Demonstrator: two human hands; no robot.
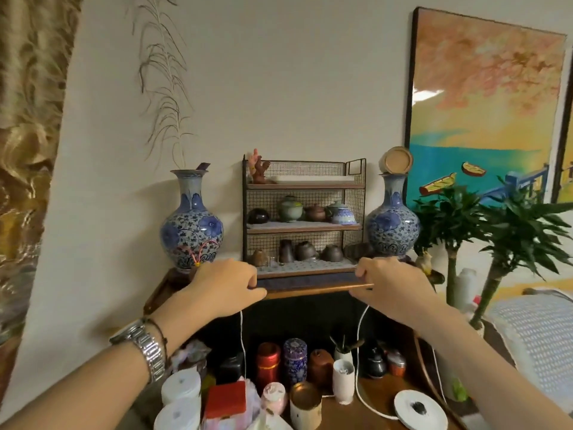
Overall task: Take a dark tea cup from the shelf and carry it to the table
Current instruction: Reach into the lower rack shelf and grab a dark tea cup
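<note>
Two hands out in front of me, both curled shut on the front edge of a dark wooden tray (pixel 313 290) that carries the little wire shelf (pixel 302 212). Nearest to me, low in view, the counter (pixel 378 398) is crowded: white paper rolls (pixel 181 384) at the near left, a red box (pixel 226 398), a red tin (pixel 268 363) and a blue patterned tin (pixel 294 360) standing side by side, and a flat white spool (pixel 420 409) at the near right with white cord trailing off it. My left hand (pixel 226 287) wears a metal watch (pixel 145 346) at the wrist, and its grip is closed over the tray's left corner. My right hand (pixel 393 280) pinches the right corner, fingers folded under the lip. Just beyond my knuckles, on the shelf's bottom tier, sit the dark tea cups (pixel 305 251), several upside down in a row on a dotted mat, not touched by either hand. On the middle tier, a round black pot (pixel 258 216) sits at the left, then green lidded cups (pixel 290 209), a brown teapot (pixel 314 212) and a blue bowl (pixel 342 216). Blue-and-white vases flank the shelf, the left vase (pixel 190 225) and the right vase (pixel 392 225). Farther right stand green leafy plants (pixel 496 218), with a bright painting (pixel 483 119) on the far wall.
</note>
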